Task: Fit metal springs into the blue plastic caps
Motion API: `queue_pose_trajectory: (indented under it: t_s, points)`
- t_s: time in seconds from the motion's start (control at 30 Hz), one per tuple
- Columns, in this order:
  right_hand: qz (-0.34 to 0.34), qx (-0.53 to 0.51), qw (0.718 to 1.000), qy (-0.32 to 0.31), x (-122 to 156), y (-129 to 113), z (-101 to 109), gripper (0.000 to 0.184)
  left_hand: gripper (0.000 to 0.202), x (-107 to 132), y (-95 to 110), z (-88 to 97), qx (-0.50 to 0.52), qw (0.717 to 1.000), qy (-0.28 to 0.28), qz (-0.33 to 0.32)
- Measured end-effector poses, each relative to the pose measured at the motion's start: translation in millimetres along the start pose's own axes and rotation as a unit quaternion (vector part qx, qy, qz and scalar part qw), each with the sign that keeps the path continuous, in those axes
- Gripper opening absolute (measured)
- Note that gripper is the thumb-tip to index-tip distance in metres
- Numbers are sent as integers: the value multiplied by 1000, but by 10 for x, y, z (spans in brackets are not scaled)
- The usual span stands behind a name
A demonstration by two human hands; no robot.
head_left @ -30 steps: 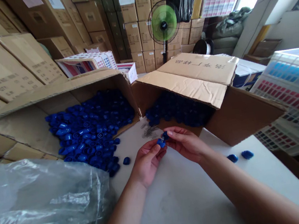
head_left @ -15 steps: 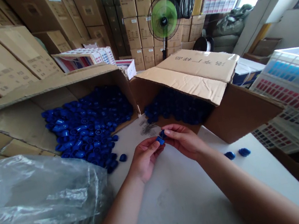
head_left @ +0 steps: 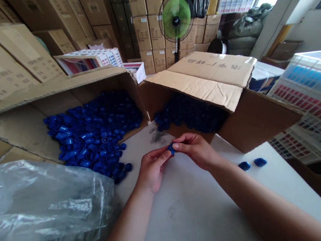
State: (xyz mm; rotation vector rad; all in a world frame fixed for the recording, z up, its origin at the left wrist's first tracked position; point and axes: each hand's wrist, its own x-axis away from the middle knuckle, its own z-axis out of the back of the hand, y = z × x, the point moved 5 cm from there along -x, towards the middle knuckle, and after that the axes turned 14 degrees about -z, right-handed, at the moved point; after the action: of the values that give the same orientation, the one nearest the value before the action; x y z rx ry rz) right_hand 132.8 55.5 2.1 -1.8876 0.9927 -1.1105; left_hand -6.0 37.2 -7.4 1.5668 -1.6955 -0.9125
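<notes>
- Left hand [head_left: 154, 169]: closed, fingers curled, fingertips pinching a blue plastic cap [head_left: 170, 148] from the left.
- Right hand [head_left: 195, 151]: closed, thumb and forefinger pinching the same cap from the right.
- Cap: held in the air above the desk, between the two hands and about equally near each. Fingers hide much of it, so its long axis cannot be told.
- Two loose blue caps [head_left: 253, 164]: on the desk [head_left: 193, 220], just beside each other, well right of the right hand.
- Dark grey scraps [head_left: 158, 137]: small patch on the desk ahead of the hands; too small to identify.
- Heap of blue caps [head_left: 90, 135]: in a tipped cardboard carton [head_left: 63, 94], ahead and left of the left hand, spilling onto the desk.
- Second carton [head_left: 257, 122]: ahead and right of the right hand, flaps open, holding blue caps [head_left: 191, 114].
- Clear plastic bag [head_left: 41, 211]: bunched at left, beside the left forearm.
- Printed colour charts [head_left: 318, 109]: right of the second carton.
- Stacked cartons [head_left: 142, 30] and a green fan [head_left: 176, 16]: beyond.
</notes>
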Motion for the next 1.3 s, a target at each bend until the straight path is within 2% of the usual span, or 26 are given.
queue_pose_trajectory:
  t_s: [0.27,0.4,0.53,0.6,0.63,0.73,0.8,0.87,0.93,1.0,1.1,1.3]
  points:
    - [36,91,995,-31,61,-81,-2,43,22,0,-30,-2,8,1000,-15,9]
    - [43,122,990,-48,45,-58,-7,45,23,-16,-37,23,10,1000,-3,3]
    - [82,230,969,-30,72,-146,-42,48,37,-30,-29,51,-41,999,18,2]
    - [114,338,934,4,182,-254,-63,43,46,-35,-7,37,-80,997,15,-3]
    - [125,404,906,28,263,-300,-65,38,48,-39,8,33,-98,995,17,-10]
    - [107,604,780,124,554,-302,32,24,47,-65,43,60,-137,989,48,-36]
    - [67,691,695,188,752,-187,204,21,44,-90,33,90,-153,985,62,-41]
    - [41,735,631,246,938,-37,426,20,41,-116,9,108,-161,984,60,-41]
    - [41,753,583,302,1112,84,663,22,40,-132,-7,117,-172,983,54,-43]
    - [46,754,548,359,1287,155,914,25,39,-135,-13,118,-180,981,50,-44]
    - [42,729,531,430,1571,195,1360,30,37,-115,-4,107,-186,980,53,-44]
    - [33,638,554,534,2152,272,2535,38,33,-48,29,38,-208,976,37,-49]
